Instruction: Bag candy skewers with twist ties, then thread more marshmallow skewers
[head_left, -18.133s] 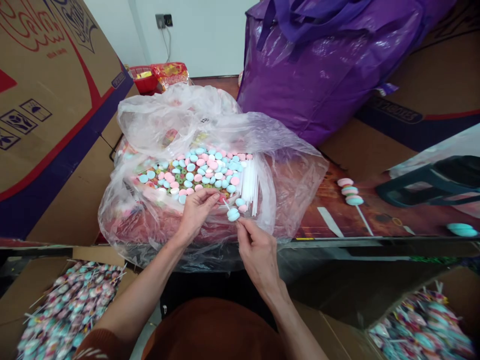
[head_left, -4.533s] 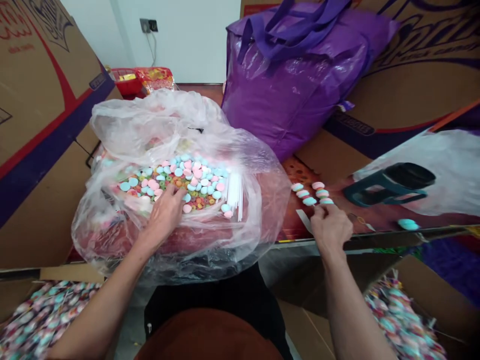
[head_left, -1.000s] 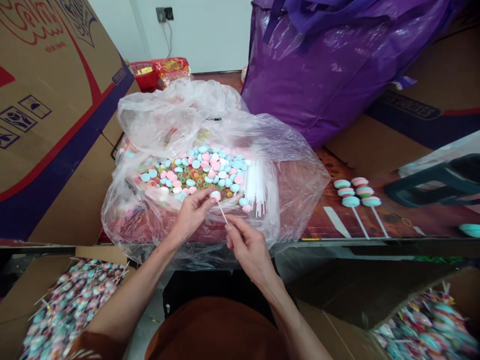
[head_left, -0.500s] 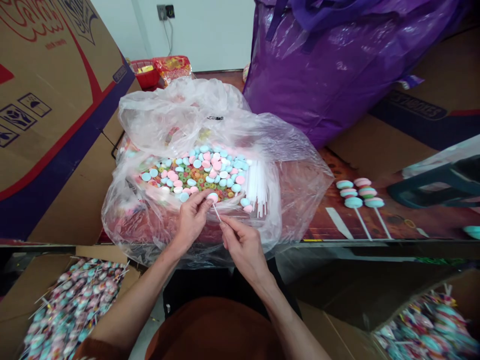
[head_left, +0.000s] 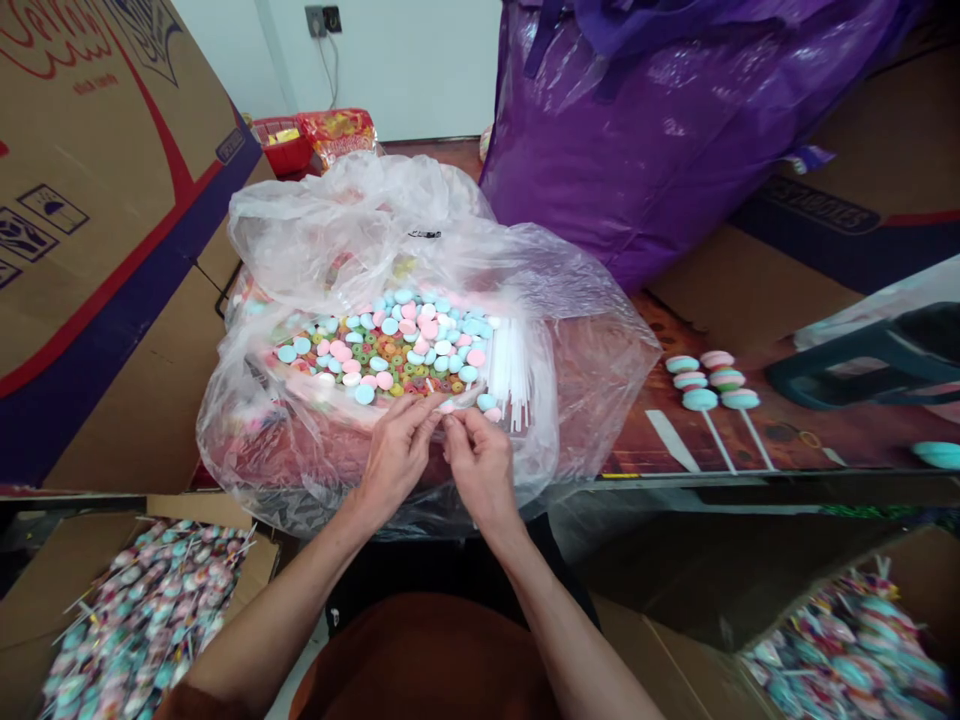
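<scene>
My left hand [head_left: 401, 447] and my right hand [head_left: 480, 460] meet at the front edge of an opened clear plastic bag. Their fingertips pinch together around a small pink candy [head_left: 448, 407], which is mostly hidden. A thin white tip pokes up just above my left fingers; the rest of the lollipop stick is covered by the hands. Beyond them in the bag lie pink, blue and white candy discs [head_left: 427, 328] and many ring-shaped gummies [head_left: 394, 347]. White lollipop sticks [head_left: 508, 370] are bunched at the right side of the bag.
Two stacked-candy lollipops [head_left: 701, 400] lie right of the bag, near a dark green holder [head_left: 832, 370]. A purple bag [head_left: 600, 150] stands behind. Cardboard boxes [head_left: 150, 400] flank the table. Open boxes of wrapped lollipops [head_left: 150, 610] sit below at both sides.
My right hand has moved up along the stick to meet my left hand. The candy and stick, plainly visible before, are now mostly covered by fingers. The view has shifted slightly.
</scene>
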